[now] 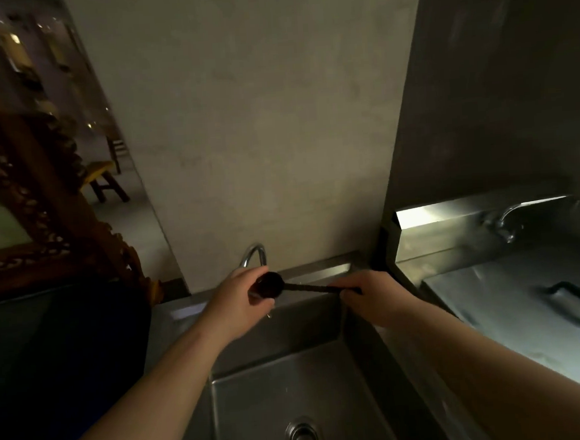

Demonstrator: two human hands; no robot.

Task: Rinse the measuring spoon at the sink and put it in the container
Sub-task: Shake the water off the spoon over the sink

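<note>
A dark measuring spoon with a round bowl and a long thin handle is held level over the back of the steel sink. My right hand grips the handle's end. My left hand wraps around the spoon's bowl, fingers and thumb against it, just below the curved chrome faucet. A drop of water hangs below my left hand. No steady stream of water is visible. The sink drain sits at the bottom middle. No container for the spoon is in view.
A plain wall rises behind the sink. To the right lies a steel counter with a flat lid and black handle, and a second tap behind it. A dark surface and a carved wooden frame stand to the left.
</note>
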